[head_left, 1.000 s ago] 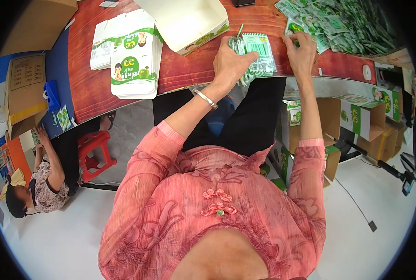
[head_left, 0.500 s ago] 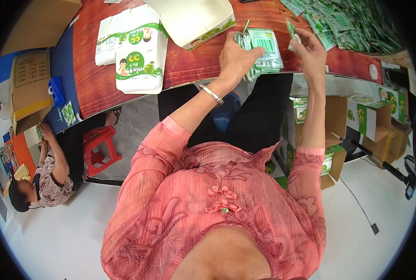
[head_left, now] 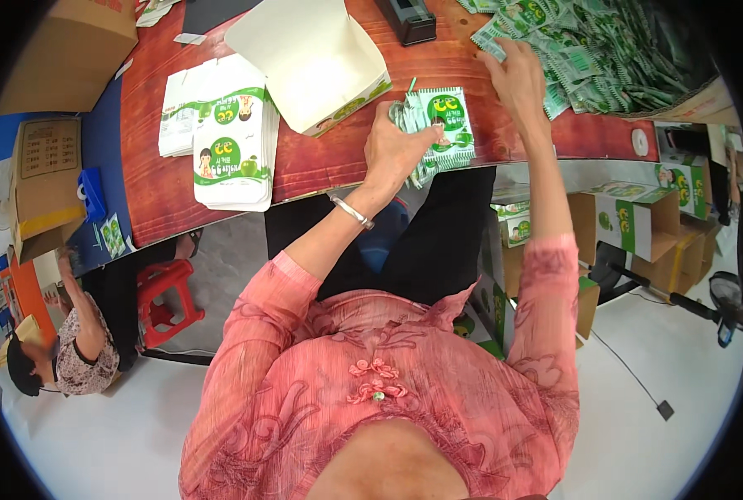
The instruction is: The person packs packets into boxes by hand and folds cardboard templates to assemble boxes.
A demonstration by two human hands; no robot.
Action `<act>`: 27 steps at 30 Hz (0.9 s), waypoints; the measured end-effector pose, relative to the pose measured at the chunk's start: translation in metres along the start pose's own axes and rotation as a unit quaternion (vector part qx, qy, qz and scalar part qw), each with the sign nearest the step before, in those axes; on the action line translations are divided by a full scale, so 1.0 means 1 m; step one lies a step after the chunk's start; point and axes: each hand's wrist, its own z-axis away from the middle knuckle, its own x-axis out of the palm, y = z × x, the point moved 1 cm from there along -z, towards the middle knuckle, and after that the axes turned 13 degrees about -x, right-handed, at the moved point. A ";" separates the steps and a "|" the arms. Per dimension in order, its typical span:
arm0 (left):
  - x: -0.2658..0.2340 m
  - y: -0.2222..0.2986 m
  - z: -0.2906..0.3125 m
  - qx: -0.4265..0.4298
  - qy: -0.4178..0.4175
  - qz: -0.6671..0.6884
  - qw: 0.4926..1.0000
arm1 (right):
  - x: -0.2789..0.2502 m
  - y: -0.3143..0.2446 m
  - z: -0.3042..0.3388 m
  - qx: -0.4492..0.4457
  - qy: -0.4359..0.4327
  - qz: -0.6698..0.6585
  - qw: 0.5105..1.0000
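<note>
My left hand is closed around a bundle of green-and-white sachets, holding it at the near edge of the table. The top sachet lies flat, its printed face up; others stand on edge under my fingers, and a thin green strip sticks up behind. My right hand reaches out to the near-left edge of a large heap of similar sachets. Its thumb and forefinger pinch the edge of one sachet there.
Left of my hands are an open white carton and a stack of flat printed cards. A black tape dispenser stands behind. Cardboard boxes are under the table at right. At far left a person works near a red stool.
My right hand has put its sachet on the bundle in my left hand and moved away to the heap. The view has shifted, bringing the tape dispenser into sight.
</note>
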 end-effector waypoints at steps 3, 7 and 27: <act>-0.002 0.001 -0.001 -0.005 -0.002 -0.004 1.000 | 0.028 0.001 -0.015 -0.053 -0.009 0.123 0.991; -0.001 0.004 0.003 -0.007 0.004 -0.008 1.000 | 0.044 0.012 -0.016 -0.103 -0.057 0.195 0.974; -0.001 0.001 -0.002 0.015 0.004 -0.016 1.000 | 0.013 -0.005 0.034 0.025 -0.124 0.160 0.979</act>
